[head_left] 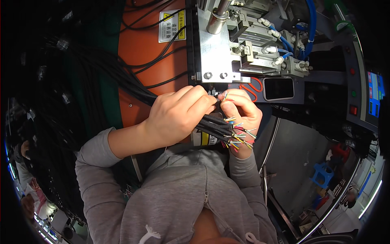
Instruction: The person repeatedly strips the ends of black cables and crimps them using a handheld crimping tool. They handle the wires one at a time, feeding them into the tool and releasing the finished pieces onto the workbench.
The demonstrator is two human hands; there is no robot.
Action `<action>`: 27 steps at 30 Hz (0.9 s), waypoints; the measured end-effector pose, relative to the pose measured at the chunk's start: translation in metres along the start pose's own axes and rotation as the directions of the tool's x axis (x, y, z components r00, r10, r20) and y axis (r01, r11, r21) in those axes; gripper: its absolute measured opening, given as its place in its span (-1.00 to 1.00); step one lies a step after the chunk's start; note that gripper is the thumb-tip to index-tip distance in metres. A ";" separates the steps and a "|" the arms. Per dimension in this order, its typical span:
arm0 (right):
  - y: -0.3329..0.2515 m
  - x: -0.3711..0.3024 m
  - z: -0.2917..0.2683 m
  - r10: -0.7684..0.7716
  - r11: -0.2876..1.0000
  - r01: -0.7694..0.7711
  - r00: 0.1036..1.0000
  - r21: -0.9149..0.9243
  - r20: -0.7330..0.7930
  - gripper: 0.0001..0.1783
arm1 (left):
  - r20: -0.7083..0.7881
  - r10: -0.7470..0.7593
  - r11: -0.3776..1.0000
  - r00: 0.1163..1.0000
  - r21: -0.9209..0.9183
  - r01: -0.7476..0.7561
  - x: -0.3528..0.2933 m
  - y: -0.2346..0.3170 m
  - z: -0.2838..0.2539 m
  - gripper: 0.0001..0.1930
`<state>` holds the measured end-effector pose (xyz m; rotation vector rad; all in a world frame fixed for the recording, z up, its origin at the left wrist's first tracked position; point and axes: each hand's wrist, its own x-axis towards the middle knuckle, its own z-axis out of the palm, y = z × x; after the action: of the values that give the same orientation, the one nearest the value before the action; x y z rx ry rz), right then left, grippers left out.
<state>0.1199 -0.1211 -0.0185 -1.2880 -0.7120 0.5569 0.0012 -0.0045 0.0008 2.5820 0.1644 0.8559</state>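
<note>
I see a bundle of black braided cables (215, 125) lying across my view between both hands, its stripped coloured wire ends (237, 138) fanned out at the right. My left hand (176, 116) has its grip wrapped around the bundle from above, fingers curled tight. My right hand (243, 118) cradles the cable ends, thumb and forefinger pinching one cable tip just under the metal press fixture (217, 53). The rest of the cables (101, 69) trail away left over the orange panel (140, 49). A control box (365, 93) sits far right.
</note>
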 end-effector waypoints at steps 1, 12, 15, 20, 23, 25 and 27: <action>0.003 -0.001 0.002 -0.061 0.996 0.057 0.997 -0.073 -0.046 -0.86 | 0.027 -0.003 1.000 1.000 0.005 0.003 0.001 0.001 -0.002 -0.86; -0.021 0.017 -0.013 -0.217 0.771 0.354 0.928 -0.529 0.304 -0.80 | 0.147 0.088 0.978 0.985 0.177 -0.113 0.003 0.004 -0.012 -0.85; -0.013 0.017 -0.016 -0.237 0.816 0.333 0.938 -0.472 0.253 -0.79 | 0.164 0.052 0.986 0.985 0.149 -0.076 0.004 0.003 -0.011 -0.84; 0.000 0.008 0.000 -0.467 0.654 0.457 0.871 -0.602 0.154 -0.76 | 0.155 -0.007 0.994 0.988 0.112 -0.011 0.004 0.005 -0.011 -0.84; 0.002 0.008 -0.001 -0.458 0.703 0.447 0.880 -0.553 0.128 -0.75 | 0.139 -0.032 0.996 0.990 0.092 0.019 0.003 0.005 -0.010 -0.83; 0.002 0.008 0.003 -0.513 0.650 0.485 0.848 -0.584 0.133 -0.74 | 0.133 -0.041 0.996 0.990 0.089 0.029 0.003 0.004 -0.010 -0.83; -0.001 0.008 0.004 -0.530 0.573 0.514 0.826 -0.638 0.190 -0.76 | 0.137 -0.039 0.994 0.990 0.107 0.024 0.004 0.004 -0.010 -0.84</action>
<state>0.1225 -0.1126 -0.0159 -1.6321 -1.2982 -0.2575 -0.0019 -0.0039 0.0120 2.7180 0.2139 0.6693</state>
